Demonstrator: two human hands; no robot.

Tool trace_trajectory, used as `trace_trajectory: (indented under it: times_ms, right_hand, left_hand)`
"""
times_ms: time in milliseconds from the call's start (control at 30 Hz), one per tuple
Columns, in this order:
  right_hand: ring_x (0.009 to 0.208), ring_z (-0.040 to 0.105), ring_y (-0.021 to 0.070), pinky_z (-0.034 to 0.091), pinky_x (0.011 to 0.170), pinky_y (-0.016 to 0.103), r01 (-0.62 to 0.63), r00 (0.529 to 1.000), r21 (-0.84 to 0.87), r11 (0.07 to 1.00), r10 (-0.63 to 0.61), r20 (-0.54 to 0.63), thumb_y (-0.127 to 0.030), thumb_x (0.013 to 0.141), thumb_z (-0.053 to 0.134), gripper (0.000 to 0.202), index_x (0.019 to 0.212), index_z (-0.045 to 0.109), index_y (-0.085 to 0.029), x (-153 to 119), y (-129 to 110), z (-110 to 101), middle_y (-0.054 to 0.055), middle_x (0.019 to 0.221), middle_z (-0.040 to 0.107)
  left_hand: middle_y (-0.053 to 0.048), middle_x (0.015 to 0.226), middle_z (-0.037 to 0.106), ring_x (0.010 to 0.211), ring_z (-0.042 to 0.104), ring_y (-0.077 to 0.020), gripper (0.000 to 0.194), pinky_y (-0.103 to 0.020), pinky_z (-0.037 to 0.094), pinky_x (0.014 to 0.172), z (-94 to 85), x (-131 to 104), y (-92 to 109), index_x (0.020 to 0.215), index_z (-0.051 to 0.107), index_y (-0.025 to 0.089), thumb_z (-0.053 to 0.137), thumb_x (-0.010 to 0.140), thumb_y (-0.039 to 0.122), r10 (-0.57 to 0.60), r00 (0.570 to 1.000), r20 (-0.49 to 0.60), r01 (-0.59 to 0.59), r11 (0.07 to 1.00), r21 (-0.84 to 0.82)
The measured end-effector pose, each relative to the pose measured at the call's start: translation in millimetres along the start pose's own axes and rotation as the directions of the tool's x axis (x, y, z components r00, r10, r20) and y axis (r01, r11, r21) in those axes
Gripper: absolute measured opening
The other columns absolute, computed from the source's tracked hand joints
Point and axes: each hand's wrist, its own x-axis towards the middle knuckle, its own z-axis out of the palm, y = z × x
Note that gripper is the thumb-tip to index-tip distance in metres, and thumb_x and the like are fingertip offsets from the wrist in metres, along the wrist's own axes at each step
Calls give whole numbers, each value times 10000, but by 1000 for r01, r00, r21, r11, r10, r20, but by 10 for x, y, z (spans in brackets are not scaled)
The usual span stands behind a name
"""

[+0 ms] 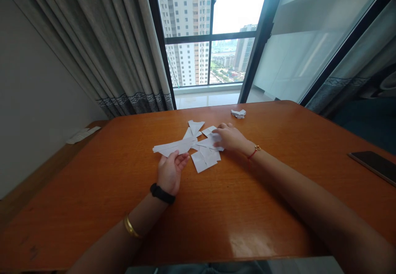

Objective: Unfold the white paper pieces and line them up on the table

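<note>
The left hand (170, 173) has its grip closed on a long folded strip of paper (173, 146), pinching the near edge with the thumb while the other fingers curl loosely to the right. The strip is raised at the left of a loose cluster of white paper pieces (206, 158), which lies around the middle of the orange-brown surface (262, 208). Some pieces overlap, and one square-cornered piece sticks out on the near side.

The right hand (230, 138) reaches in from the right, its fingers bent over the pieces at the cluster's right edge; whether its grip has taken hold of any cannot be told.

Beyond that hand, near the far edge, sits a small stack of folded paper (238, 114). A dark phone (375, 165) lies well apart at the far right. The left wrist wears a black band (162, 193), the right a red cord bracelet (254, 152).
</note>
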Motion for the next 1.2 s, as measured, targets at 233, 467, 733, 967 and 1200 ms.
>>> trace_trajectory:
  times_ms: [233, 467, 733, 967, 1200]
  right_hand:
    - [852, 583, 208, 431, 706, 287, 15, 1000, 162, 987, -16, 2, -277, 760, 665, 195, 932, 627, -195, 19, 12, -80, 46, 926, 651]
    - [660, 600, 151, 454, 564, 247, 37, 999, 618, 785, -8, -50, -251, 748, 668, 173, 883, 629, -150, -51, -8, -425, 40, 809, 667]
    - [542, 588, 150, 440, 508, 253, -89, 971, 638, 765, -75, 226, -254, 718, 694, 147, 717, 579, -162, -30, 1, -207, 6, 583, 627]
    - [517, 465, 84, 344, 460, 211, -44, 970, 843, 537, 225, -92, -328, 722, 701, 227, 753, 575, -142, -69, 93, -516, -2, 619, 563]
    - [560, 511, 101, 397, 509, 221, 15, 1000, 869, 495, -16, -9, -343, 707, 710, 243, 754, 575, -147, -183, -382, -412, 0, 654, 584]
  left_hand:
    - [-25, 763, 663, 642, 665, -141, 154, -279, 575, 656, -34, 39, 4, 872, 534, 151, 541, 778, 28, 19, 1000, 6, -19, 1000, 3]
    - [-23, 743, 655, 650, 670, -144, 150, -284, 575, 672, -39, 47, 20, 861, 519, 148, 543, 776, 26, 43, 999, -1, -43, 999, -10]
    - [0, 665, 616, 614, 651, -141, 145, -298, 576, 662, -39, 92, 48, 800, 478, 158, 540, 771, 31, 93, 994, -49, -95, 995, -37]
    - [-17, 780, 646, 641, 659, -136, 150, -291, 578, 647, -59, 76, -15, 896, 500, 162, 515, 808, 41, 3, 1000, 15, -3, 1000, 24]
    - [-27, 806, 656, 658, 669, -143, 249, -265, 573, 638, -34, -28, -80, 985, 484, 167, 584, 781, 65, -159, 962, 222, 134, 983, 124]
